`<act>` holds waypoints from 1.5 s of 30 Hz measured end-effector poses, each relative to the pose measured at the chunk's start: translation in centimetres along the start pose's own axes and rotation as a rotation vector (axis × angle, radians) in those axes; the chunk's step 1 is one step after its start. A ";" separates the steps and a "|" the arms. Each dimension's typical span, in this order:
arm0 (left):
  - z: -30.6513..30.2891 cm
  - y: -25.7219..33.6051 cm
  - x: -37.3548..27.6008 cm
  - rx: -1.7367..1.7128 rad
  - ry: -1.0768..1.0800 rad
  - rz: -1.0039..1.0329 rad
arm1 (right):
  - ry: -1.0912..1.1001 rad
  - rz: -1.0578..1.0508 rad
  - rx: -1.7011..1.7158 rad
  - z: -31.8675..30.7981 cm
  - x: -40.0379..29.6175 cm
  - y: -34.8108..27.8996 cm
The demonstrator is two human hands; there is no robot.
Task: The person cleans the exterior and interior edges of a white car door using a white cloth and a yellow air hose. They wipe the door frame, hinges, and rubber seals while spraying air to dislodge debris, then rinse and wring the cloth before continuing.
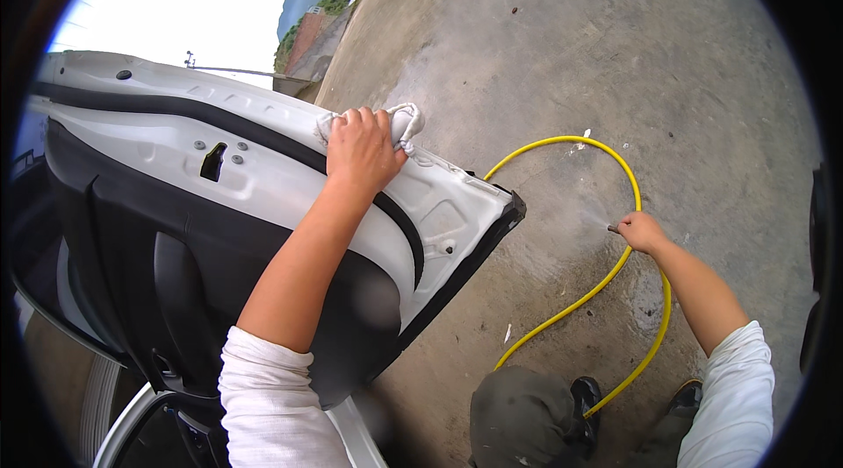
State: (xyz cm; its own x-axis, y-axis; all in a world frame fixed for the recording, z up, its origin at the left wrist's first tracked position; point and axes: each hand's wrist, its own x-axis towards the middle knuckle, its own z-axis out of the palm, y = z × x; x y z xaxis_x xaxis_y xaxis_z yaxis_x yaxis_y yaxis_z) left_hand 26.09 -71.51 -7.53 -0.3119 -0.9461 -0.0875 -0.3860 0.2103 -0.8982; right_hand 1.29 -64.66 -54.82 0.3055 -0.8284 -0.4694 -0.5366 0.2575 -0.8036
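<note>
My left hand (364, 148) grips a bunched white cloth (409, 122) against the edge of an open white car door (280, 181). A black rubber seal (197, 110) runs along the door beneath my wrist, and a latch opening (213, 162) shows further left. Out to the right, my right hand (642, 231) holds the nozzle (614, 229) of a yellow hose (633, 178). A fine spray of water leaves the nozzle toward the left, over the ground. The cloth is partly hidden behind my fingers.
The hose loops over the wet concrete ground (579, 60) and passes by my black shoes (585, 399). Black door trim (132, 204) faces me on the left. The door's lower corner (517, 204) juts out between my arms. A dark object shows at the right rim.
</note>
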 end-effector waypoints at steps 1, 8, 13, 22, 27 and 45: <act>0.9 1.8 -0.5 -0.048 -0.004 0.027 | -0.004 0.001 -0.004 -0.1 -0.6 -0.1; 3.0 6.7 -1.1 -0.137 -0.029 0.053 | 0.040 -0.047 -0.030 -1.5 -1.9 1.7; 1.9 3.1 -0.6 -0.144 -0.055 0.035 | 0.050 0.016 -0.037 -2.1 -3.0 2.2; 3.3 5.3 -2.6 -0.294 0.019 0.126 | 0.023 0.043 -0.109 -2.7 -5.0 1.0; 3.2 4.3 -1.5 -0.102 0.026 0.027 | 0.048 -0.014 -0.151 -2.3 -4.3 1.1; 5.8 10.4 -1.8 -0.203 0.081 -0.006 | -0.035 0.073 -0.184 -2.0 -5.2 1.3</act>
State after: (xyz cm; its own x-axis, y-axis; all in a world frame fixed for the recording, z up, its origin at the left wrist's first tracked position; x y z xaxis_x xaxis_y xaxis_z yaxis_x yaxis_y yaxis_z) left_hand 27.62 -69.05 -19.20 -0.3749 -0.9262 -0.0397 -0.5527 0.2577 -0.7926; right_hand -2.58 -61.00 -52.72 0.2861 -0.7925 -0.5386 -0.6922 0.2178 -0.6881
